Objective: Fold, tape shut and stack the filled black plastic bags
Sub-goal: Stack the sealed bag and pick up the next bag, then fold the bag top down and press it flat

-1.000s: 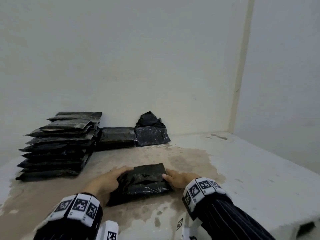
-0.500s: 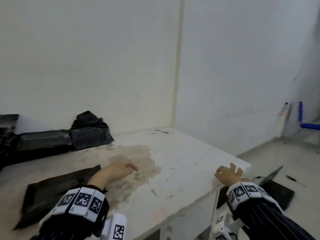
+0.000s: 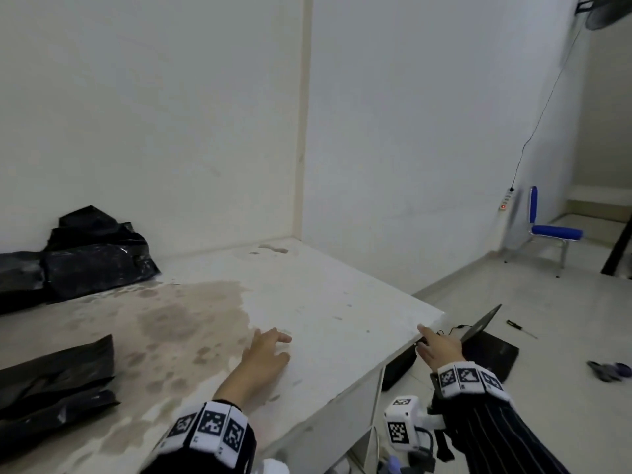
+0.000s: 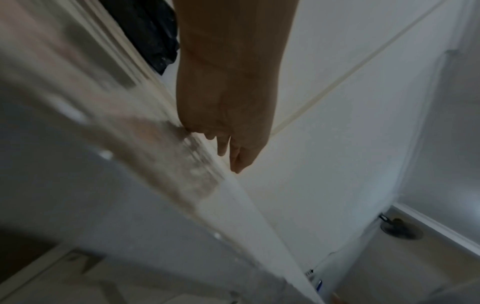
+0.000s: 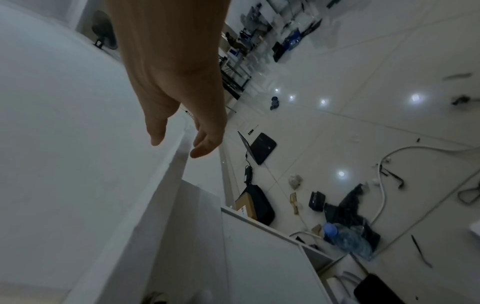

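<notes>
At the bench's (image 3: 307, 302) right corner, the right hand (image 3: 439, 347) hung empty, fingers loose, reaching floorward; the left hand (image 3: 265, 354) rested flat. The folded bag (image 3: 54, 381) lay unheld at left; presumably tape came next, so keep the fold pinned.

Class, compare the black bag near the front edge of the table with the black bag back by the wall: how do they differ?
The front bag lies flat; the wall bag sits bulky, its top bunched up. The front bag is near the left hand; the wall bag is far from it. Both are black plastic, untouched.
</notes>
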